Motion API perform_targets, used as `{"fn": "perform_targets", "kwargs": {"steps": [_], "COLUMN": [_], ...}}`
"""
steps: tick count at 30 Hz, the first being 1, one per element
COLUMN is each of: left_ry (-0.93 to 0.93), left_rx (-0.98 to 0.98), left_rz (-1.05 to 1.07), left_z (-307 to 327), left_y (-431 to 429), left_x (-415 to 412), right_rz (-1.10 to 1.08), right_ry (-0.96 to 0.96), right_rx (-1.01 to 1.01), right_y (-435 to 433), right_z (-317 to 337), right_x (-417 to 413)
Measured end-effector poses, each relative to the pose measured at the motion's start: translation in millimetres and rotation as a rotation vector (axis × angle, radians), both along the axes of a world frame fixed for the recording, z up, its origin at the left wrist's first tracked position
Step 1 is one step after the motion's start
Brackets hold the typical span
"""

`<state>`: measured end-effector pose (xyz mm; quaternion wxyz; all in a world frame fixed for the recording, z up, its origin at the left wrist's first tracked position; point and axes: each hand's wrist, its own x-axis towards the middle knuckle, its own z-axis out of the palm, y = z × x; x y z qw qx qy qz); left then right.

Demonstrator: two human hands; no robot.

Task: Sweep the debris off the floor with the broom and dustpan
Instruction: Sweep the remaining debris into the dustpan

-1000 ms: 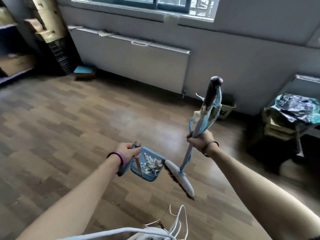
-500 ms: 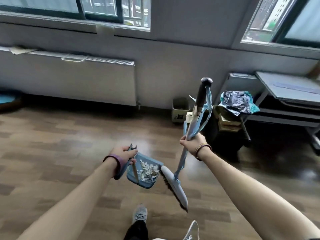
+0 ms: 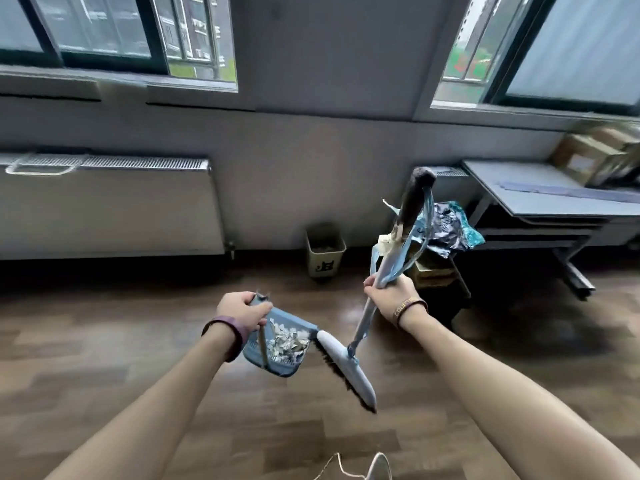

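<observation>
Carrying the load to dump, by my read; the sweep step looks done. L hand [image 3: 242, 311] is wrapped round the dustpan [image 3: 298, 323] handle. Pan is held off the floor [image 3: 104, 375], tilted, w/ debris [image 3: 287, 342] (paper scraps) piled inside. R hand [image 3: 391, 292] is clamped on the broom [image 3: 348, 367] shaft abt mid-length. Broom head is up off the floor too, just beside the pan's open lip, bristles facing it. Touching or not, can't tell.

Small waste bin [image 3: 325, 252] sits against the wall [image 3: 311, 168] ahead, between radiator [image 3: 104, 209] and desk [image 3: 540, 195], well apart from the pan. No loose scraps visible on the floor near me, but the frame's blurry so can't rule out small bits.

Next: walk to the bin w/ pan lip tipped up so nothing slides out, get the lip over the bin rim, then tip. Use the broom head as a guard at the lip, then brush out stragglers. Risk: scraps are light, so a quick swing sheds them. Bin mouth may be tighter than the pan, so pour slow from a corner.
</observation>
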<state>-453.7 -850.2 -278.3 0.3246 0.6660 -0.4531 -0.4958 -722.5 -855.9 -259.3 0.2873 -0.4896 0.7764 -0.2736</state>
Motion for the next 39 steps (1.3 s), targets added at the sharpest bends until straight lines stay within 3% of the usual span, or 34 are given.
{"fn": "perform_targets", "kwargs": {"steps": [12,15,26,33,39], "left_ry": [-0.14,-0.204,-0.371,-0.479,-0.612], "left_rx": [-0.066,-0.05,-0.075,-0.087,-0.125], "left_rz": [-0.011,0.002,0.014,-0.11,-0.346], "left_z": [3,-16,13,5,-15], "left_y": [-194,-262,-420,-510,-594], "left_x": [-43,-60,-132,-149,-159], "right_rz": [-0.023,-0.019,-0.052,-0.108,-0.189], "right_ry": [-0.04,-0.041,-0.085,-0.057,0.017], "right_rx": [-0.104,-0.081,-0.061,-0.031,0.039], "right_y": [-192,-254,-429,-515,-579], "right_z": [4,2,6,-4,-12], "right_x": [-58,-84,-151,-160,-168]}}
